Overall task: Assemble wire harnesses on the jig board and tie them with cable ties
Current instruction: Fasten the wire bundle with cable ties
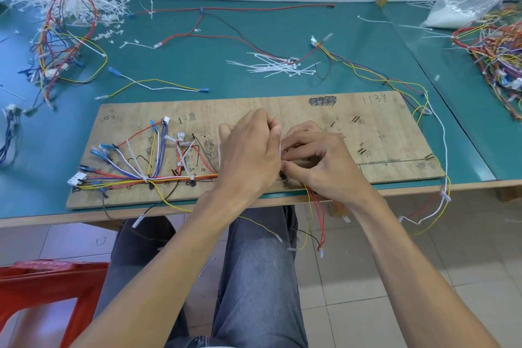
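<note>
Left hand (pixel 248 150) pinches a white cable tie (pixel 280 150), grip tight, while right hand (pixel 319 161) clamps the wire bundle (pixel 175 177).

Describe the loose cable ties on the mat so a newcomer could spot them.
Start from the wooden jig board on the green mat. Just beyond the middle of its far edge lies a fan of white cable ties. Unlike the short white offcuts heaped far left, these are long with heads intact.

Bench (pixel 197 65), green mat. Jig board (pixel 395 133) flat along near edge, centre. Loose ties (pixel 278 66) mid-bench, behind board. Wire bundle (pixel 62 37) and tie offcuts (pixel 110 13) toward far left corner. Red wire (pixel 254 8) along far edge. Bag (pixel 457 8) and wire heap (pixel 497 59) at right end.
</note>
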Available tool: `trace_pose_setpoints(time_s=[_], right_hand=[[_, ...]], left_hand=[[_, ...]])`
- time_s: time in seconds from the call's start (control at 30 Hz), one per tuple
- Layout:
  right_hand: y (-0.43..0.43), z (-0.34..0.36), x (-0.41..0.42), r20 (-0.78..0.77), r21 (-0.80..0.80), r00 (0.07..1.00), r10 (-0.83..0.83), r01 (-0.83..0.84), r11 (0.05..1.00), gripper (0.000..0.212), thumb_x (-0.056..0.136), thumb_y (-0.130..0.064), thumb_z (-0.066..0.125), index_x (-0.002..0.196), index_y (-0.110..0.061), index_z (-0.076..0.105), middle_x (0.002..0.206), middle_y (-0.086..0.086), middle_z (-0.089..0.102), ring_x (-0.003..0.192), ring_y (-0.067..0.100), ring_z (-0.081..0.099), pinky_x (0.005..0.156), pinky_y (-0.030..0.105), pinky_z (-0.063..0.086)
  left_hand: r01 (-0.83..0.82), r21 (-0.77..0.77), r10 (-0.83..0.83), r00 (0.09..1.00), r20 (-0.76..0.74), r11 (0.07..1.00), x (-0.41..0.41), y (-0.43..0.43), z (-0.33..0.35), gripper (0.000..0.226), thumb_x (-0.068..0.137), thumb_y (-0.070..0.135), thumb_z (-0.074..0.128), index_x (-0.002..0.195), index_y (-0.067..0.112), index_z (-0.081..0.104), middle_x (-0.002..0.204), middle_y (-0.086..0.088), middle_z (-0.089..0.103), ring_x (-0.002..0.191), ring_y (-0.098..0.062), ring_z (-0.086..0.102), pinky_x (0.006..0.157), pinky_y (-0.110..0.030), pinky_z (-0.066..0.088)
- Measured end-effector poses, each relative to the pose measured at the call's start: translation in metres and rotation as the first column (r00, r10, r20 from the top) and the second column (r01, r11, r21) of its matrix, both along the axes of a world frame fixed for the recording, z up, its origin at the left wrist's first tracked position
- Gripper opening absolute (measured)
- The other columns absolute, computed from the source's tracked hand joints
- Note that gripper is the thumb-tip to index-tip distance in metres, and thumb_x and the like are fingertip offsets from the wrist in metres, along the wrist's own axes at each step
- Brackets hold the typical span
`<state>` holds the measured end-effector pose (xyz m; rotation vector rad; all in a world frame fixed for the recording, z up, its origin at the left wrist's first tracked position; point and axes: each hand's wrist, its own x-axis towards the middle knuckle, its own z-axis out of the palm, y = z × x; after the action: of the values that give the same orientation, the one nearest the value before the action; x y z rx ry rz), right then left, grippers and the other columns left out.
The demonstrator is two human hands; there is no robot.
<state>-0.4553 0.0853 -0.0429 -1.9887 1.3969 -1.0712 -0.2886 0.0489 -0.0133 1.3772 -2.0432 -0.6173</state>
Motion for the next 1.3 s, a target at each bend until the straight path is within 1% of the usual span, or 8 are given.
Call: trace_pose_setpoints(time_s=[0.2, 0.3, 0.37, 0.67, 0.93, 1.07, 1.17, 1.3], right_hand=[[0.001, 0.002, -0.004, -0.056, 0.013, 0.998, 0.004, -0.004, 1.0, 0.009, 0.078, -0.001, 0.084, 0.077, -0.01, 0.084, 0.089, -0.004, 0.078, 0.105, 0.022, 0.063, 0.093, 0.043, 0.051], [0.002, 0.001, -0.001, -0.048, 0.016, 0.998, -0.04, 0.041, 0.999, 0.008, 0.076, -0.004, 0.087, 0.078, -0.011, 0.083, 0.09, -0.007, 0.077, 0.105, 0.019, 0.064, 0.093, 0.044, 0.052], [0.002, 0.0, -0.002, -0.032, 0.026, 0.999, -0.041, 0.042, 0.999, 0.007, 0.078, -0.008, 0.089, 0.079, -0.012, 0.083, 0.092, -0.007, 0.077, 0.106, 0.02, 0.064, 0.092, 0.045, 0.052], [0.002, 0.002, -0.003, -0.12, -0.05, 0.992, 0.027, -0.033, 0.998, 0.003, 0.085, -0.009, 0.084, 0.087, -0.011, 0.086, 0.105, -0.001, 0.072, 0.112, 0.03, 0.054, 0.093, 0.041, 0.049], [-0.001, 0.001, -0.005, -0.145, -0.048, 0.987, 0.073, -0.08, 0.996, 0.006, 0.087, -0.005, 0.083, 0.09, -0.009, 0.086, 0.108, 0.004, 0.071, 0.115, 0.032, 0.055, 0.095, 0.048, 0.048], [-0.002, -0.001, -0.006, -0.107, -0.064, 0.99, 0.094, -0.101, 0.993, 0.01, 0.086, -0.004, 0.085, 0.091, -0.011, 0.087, 0.108, 0.004, 0.074, 0.116, 0.034, 0.056, 0.095, 0.048, 0.049], [-0.003, -0.004, -0.007, -0.092, -0.062, 0.993, 0.073, -0.079, 0.995, 0.013, 0.084, -0.003, 0.086, 0.091, -0.013, 0.087, 0.11, 0.003, 0.074, 0.117, 0.034, 0.056, 0.095, 0.048, 0.049], [-0.001, -0.005, -0.006, -0.097, -0.068, 0.995, 0.02, -0.026, 0.997, 0.008, 0.082, -0.008, 0.089, 0.087, -0.014, 0.086, 0.109, -0.005, 0.075, 0.116, 0.029, 0.058, 0.094, 0.047, 0.05]], left_hand=[[0.078, 0.008, -0.074, 0.968, -0.24, 0.997, -0.001, 0.006, -0.012, 0.009, 0.107, 0.016, 0.051, 0.101, 0.011, 0.055, 0.094, 0.002, 0.062, 0.086, -0.023, 0.058, 0.079, -0.044, 0.048], [0.15, 0.056, -0.129, 0.952, -0.276, 0.987, 0.013, 0.005, -0.011, 0.003, 0.104, 0.018, 0.06, 0.105, 0.015, 0.059, 0.091, 0.007, 0.069, 0.081, -0.009, 0.064, 0.073, -0.02, 0.049], [0.155, 0.099, -0.12, 0.948, -0.295, 0.983, 0.017, 0.003, -0.009, 0.009, 0.098, 0.019, 0.072, 0.103, 0.017, 0.065, 0.089, 0.008, 0.072, 0.079, -0.008, 0.067, 0.067, -0.013, 0.05], [-0.053, 0.043, 0.064, 0.952, -0.299, 0.998, -0.002, 0.001, -0.009, 0.023, 0.081, 0.002, 0.077, 0.071, 0.021, 0.068, 0.06, 0.008, 0.069, 0.059, -0.012, 0.069, 0.064, -0.034, 0.056], [-0.145, 0.076, 0.163, 0.915, -0.37, 0.986, -0.01, 0.0, -0.018, 0.02, 0.079, 0.002, 0.072, 0.07, 0.02, 0.068, 0.06, 0.011, 0.069, 0.06, -0.007, 0.07, 0.062, -0.027, 0.056], [-0.154, 0.034, 0.156, 0.924, -0.348, 0.987, -0.008, 0.001, -0.018, 0.021, 0.08, 0.001, 0.074, 0.072, 0.02, 0.069, 0.062, 0.01, 0.069, 0.061, -0.007, 0.068, 0.063, -0.029, 0.055], [-0.075, -0.116, 0.045, 0.968, -0.245, 0.99, -0.003, 0.006, -0.012, 0.018, 0.083, 0.0, 0.077, 0.08, 0.016, 0.07, 0.068, 0.009, 0.068, 0.063, -0.008, 0.06, 0.064, -0.035, 0.052], [0.089, -0.258, -0.106, 0.993, -0.053, 0.962, 0.028, 0.023, 0.0, 0.014, 0.094, 0.022, 0.078, 0.104, 0.015, 0.071, 0.094, 0.002, 0.069, 0.089, -0.018, 0.063, 0.077, -0.038, 0.053]])
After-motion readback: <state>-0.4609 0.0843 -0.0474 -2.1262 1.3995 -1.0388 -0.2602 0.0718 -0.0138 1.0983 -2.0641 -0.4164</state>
